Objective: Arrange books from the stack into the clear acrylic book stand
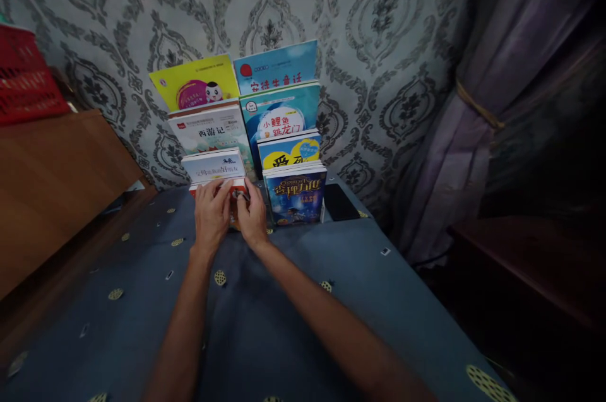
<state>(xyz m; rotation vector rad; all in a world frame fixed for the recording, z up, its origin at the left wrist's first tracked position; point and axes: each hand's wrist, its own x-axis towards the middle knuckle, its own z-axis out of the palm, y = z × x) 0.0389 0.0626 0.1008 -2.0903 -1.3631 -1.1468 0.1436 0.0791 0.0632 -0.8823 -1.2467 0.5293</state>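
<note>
Two rows of upright books stand one behind another against the wall. At the front of the left row, my left hand (pixel 211 215) and my right hand (pixel 252 214) are closed on the sides of a red-orange book (pixel 234 220), whose cover they mostly hide. Right behind it is a pale blue-white book (pixel 215 166), then a light-coloured book (pixel 213 132) and a tall yellow book (pixel 196 81). In the right row, a dark blue book (pixel 297 197) is foremost. Behind it come a yellow-and-blue book (pixel 290 149), a teal book (pixel 284 113) and a blue book (pixel 279 65).
A dark flat phone-like object (pixel 341 202) lies right of the right row. The dark blue patterned cloth (pixel 265 326) covers the surface. A wooden cabinet (pixel 71 181) with a red basket (pixel 28 77) stands left; a tied curtain (pixel 454 137) hangs right.
</note>
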